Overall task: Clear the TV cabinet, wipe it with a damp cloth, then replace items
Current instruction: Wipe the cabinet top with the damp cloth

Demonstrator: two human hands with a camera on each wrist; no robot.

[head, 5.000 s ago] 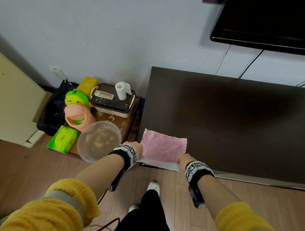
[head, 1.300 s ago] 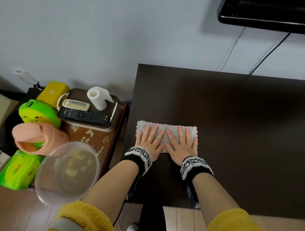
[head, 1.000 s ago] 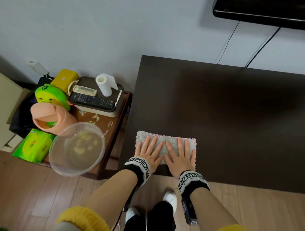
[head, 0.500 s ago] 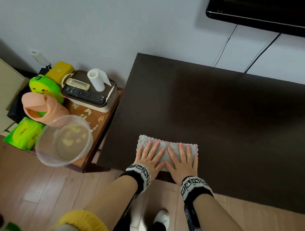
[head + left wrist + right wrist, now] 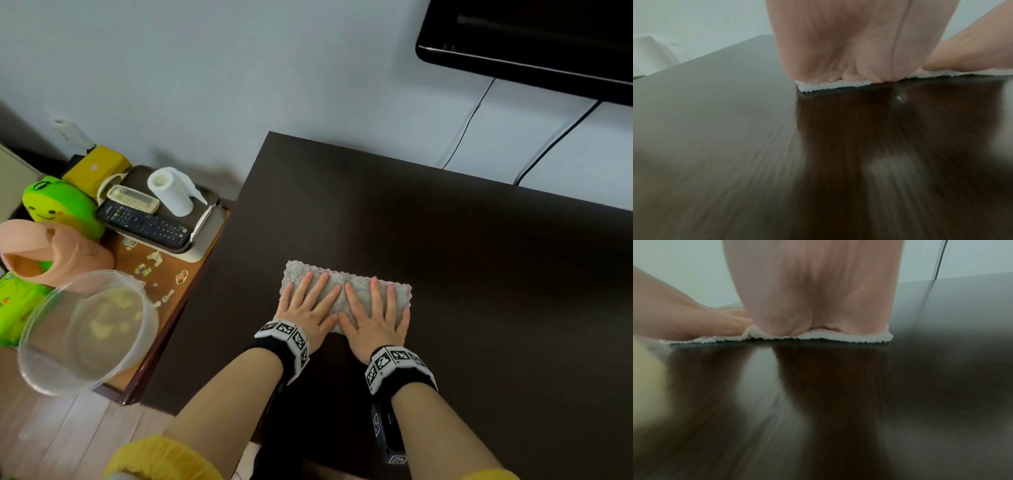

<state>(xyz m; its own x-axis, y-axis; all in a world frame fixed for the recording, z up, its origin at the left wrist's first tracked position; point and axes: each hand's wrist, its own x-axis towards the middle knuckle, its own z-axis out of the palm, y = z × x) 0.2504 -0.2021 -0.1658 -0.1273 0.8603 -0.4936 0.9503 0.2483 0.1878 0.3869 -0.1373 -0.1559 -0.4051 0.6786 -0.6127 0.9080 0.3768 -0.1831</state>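
A folded grey-white cloth with a pink edge (image 5: 298,270) lies flat on the dark brown TV cabinet top (image 5: 479,267), near its left front part. My left hand (image 5: 310,308) and right hand (image 5: 376,317) lie side by side on the cloth, palms down, fingers straight and spread, pressing it onto the wood. In the left wrist view the heel of my left hand (image 5: 838,48) rests on the cloth's edge (image 5: 828,85). The right wrist view shows my right hand (image 5: 813,288) on the cloth (image 5: 859,337) in the same way.
Left of the cabinet stands a low wooden side table (image 5: 164,274) with a tray (image 5: 205,236) holding two remotes and a paper roll (image 5: 171,192), a clear plastic bowl (image 5: 85,329), a peach container (image 5: 51,253), green toys and a yellow box. A TV (image 5: 534,41) hangs above, cables running down.
Both hands have slid the cloth forward from the front edge, away from me, across the cabinet top. The wrist views are streaked with motion.
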